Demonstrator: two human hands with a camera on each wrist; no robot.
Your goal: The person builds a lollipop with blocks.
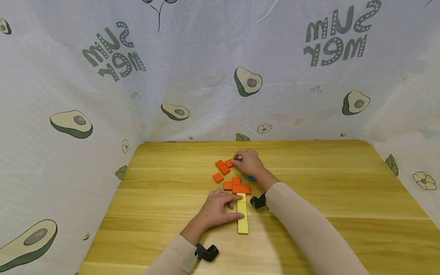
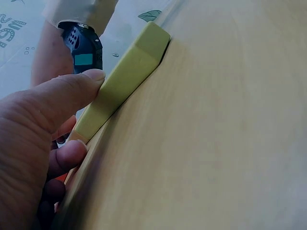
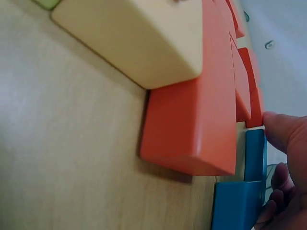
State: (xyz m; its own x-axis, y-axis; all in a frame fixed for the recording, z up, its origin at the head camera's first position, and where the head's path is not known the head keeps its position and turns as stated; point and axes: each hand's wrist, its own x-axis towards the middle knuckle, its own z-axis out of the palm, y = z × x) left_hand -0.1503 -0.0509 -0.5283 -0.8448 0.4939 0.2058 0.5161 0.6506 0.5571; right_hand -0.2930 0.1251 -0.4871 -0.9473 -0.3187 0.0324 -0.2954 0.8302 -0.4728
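My left hand [image 1: 218, 209] touches a row of yellow blocks from the left. Its thumb rests on the long yellow block [image 1: 242, 223] and its index finger on the small pale-yellow block [image 1: 242, 196]. At the row's far end lies a crosswise orange block [image 1: 241, 190], touching two small orange blocks. Farther back, my right hand [image 1: 250, 164] holds a small orange block [image 1: 229, 163] at thumb and index finger; the right wrist view shows the thumb against its end. Under and beside that hand are blue blocks [image 3: 236, 205], partly hidden.
An orange oblong block [image 1: 222, 167] and an orange square block [image 1: 218, 177] lie left of the right hand. The wooden table [image 1: 154, 198] is bordered by a patterned cloth [image 1: 206, 76] behind and at both sides. Each wrist carries a black camera.
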